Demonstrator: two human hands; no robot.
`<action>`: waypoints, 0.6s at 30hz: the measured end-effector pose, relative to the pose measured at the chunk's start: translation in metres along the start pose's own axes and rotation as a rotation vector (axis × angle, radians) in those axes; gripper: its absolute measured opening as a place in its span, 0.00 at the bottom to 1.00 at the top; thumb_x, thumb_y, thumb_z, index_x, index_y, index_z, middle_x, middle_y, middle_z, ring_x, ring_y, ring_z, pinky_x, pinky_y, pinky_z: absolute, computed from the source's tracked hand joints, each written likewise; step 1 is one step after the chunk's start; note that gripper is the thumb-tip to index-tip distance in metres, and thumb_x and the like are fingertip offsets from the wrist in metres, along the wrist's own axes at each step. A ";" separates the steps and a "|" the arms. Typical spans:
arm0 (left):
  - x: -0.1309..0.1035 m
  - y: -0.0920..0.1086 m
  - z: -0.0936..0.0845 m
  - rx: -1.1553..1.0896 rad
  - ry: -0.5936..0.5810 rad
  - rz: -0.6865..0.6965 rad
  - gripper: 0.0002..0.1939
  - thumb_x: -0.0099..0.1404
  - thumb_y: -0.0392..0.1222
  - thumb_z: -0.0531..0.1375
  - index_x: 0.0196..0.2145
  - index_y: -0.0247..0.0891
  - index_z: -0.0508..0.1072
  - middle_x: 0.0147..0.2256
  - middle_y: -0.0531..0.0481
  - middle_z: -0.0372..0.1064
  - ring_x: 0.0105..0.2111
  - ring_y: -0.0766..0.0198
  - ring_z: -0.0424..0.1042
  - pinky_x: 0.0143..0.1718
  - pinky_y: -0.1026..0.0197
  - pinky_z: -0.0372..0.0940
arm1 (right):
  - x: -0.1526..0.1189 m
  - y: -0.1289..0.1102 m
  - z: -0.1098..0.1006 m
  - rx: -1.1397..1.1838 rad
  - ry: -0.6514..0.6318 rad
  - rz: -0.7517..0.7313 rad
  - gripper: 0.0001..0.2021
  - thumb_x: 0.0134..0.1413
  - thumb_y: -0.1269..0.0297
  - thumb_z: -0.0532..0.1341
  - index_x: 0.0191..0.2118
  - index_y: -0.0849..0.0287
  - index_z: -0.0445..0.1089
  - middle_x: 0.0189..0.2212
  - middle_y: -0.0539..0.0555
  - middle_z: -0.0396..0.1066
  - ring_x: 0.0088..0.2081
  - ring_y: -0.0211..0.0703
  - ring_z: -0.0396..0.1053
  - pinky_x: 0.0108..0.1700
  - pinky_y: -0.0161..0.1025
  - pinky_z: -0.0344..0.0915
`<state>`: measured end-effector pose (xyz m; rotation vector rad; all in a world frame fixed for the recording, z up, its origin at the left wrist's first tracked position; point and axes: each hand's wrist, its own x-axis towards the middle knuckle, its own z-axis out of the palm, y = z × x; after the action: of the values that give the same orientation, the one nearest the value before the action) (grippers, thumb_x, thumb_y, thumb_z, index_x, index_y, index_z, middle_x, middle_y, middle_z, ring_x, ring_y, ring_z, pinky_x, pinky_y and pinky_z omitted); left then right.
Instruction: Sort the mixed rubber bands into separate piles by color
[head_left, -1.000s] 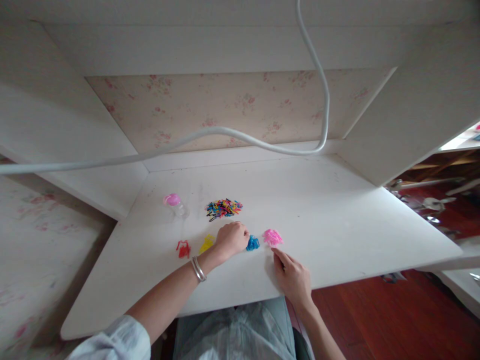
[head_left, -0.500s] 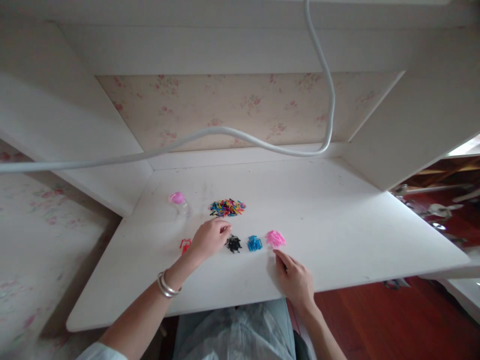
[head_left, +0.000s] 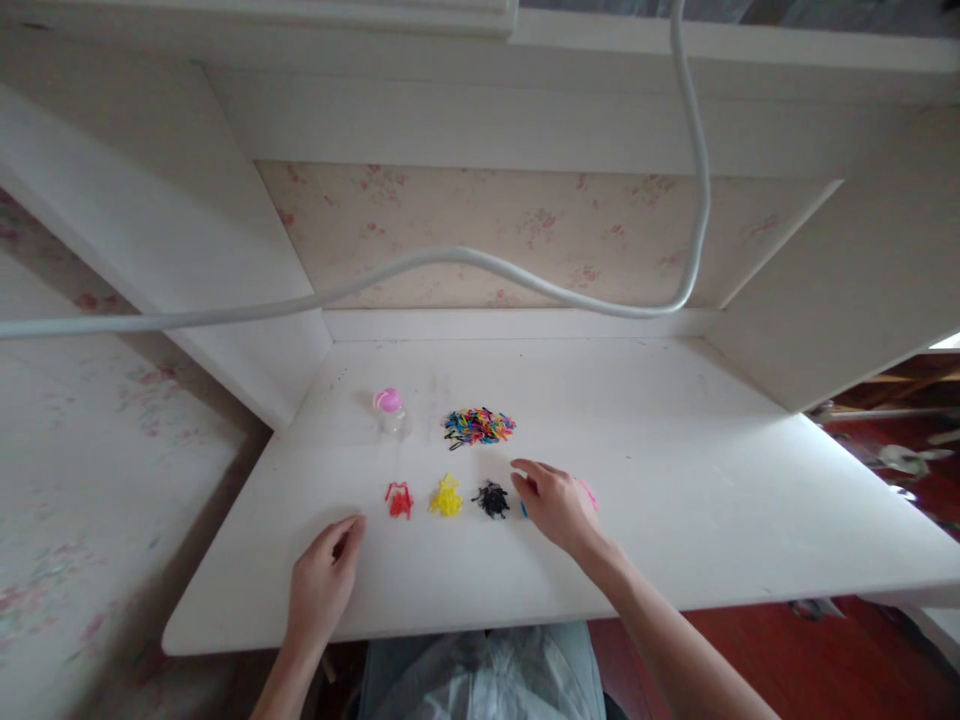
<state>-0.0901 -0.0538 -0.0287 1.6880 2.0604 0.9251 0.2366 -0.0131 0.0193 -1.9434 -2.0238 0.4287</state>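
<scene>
Small rubber bands lie on the white desk in one mixed, many-coloured pile (head_left: 480,427) and in single-colour heaps nearer me. The red heap (head_left: 400,500), yellow heap (head_left: 447,496) and black heap (head_left: 492,499) show fully. My right hand (head_left: 559,508) hangs over the blue heap (head_left: 524,510) and the pink heap (head_left: 589,492), hiding most of both. Its thumb and index finger are apart, between the black heap and the mixed pile, with nothing visible in them. My left hand (head_left: 324,575) rests left of the red heap, fingers curled and fingertips together; whatever they may hold is hidden.
A small clear bottle with a pink lid (head_left: 390,410) stands left of the mixed pile. A thick white cable (head_left: 457,257) hangs across the view in front of the desk's back panel. White side panels (head_left: 810,270) enclose the desk's back corners.
My left hand has drawn back left from near the mixed pile, uncovering the yellow heap. My right hand has moved forward and left over the blue and pink heaps, its fingers opening. The view has shifted.
</scene>
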 end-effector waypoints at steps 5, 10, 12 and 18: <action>-0.004 0.001 0.005 -0.004 0.003 0.080 0.16 0.64 0.52 0.53 0.36 0.40 0.75 0.36 0.50 0.77 0.35 0.61 0.75 0.36 0.63 0.69 | 0.051 -0.027 0.013 -0.197 -0.089 0.002 0.17 0.62 0.57 0.48 0.52 0.45 0.68 0.46 0.50 0.72 0.42 0.44 0.71 0.40 0.36 0.62; -0.007 -0.002 0.006 0.011 -0.013 0.139 0.15 0.65 0.49 0.52 0.36 0.40 0.75 0.35 0.49 0.76 0.34 0.62 0.75 0.35 0.63 0.68 | 0.074 -0.036 0.025 -0.247 -0.126 -0.001 0.17 0.62 0.55 0.48 0.48 0.49 0.70 0.44 0.53 0.73 0.42 0.46 0.71 0.41 0.39 0.62; -0.007 -0.003 0.007 0.010 -0.017 0.156 0.15 0.65 0.49 0.51 0.36 0.39 0.74 0.35 0.49 0.76 0.34 0.62 0.75 0.34 0.63 0.68 | 0.078 -0.037 0.028 -0.263 -0.138 0.009 0.17 0.62 0.55 0.48 0.47 0.51 0.70 0.44 0.55 0.73 0.42 0.46 0.71 0.42 0.40 0.62; -0.006 -0.004 0.007 0.015 -0.035 0.163 0.15 0.65 0.49 0.51 0.37 0.40 0.74 0.34 0.49 0.75 0.33 0.62 0.74 0.34 0.62 0.68 | 0.082 -0.038 0.031 -0.273 -0.152 0.023 0.18 0.63 0.56 0.46 0.45 0.51 0.71 0.44 0.55 0.73 0.42 0.45 0.70 0.42 0.40 0.62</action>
<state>-0.0874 -0.0577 -0.0375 1.8890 1.9345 0.9244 0.1861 0.0675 0.0077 -2.1510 -2.2593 0.3280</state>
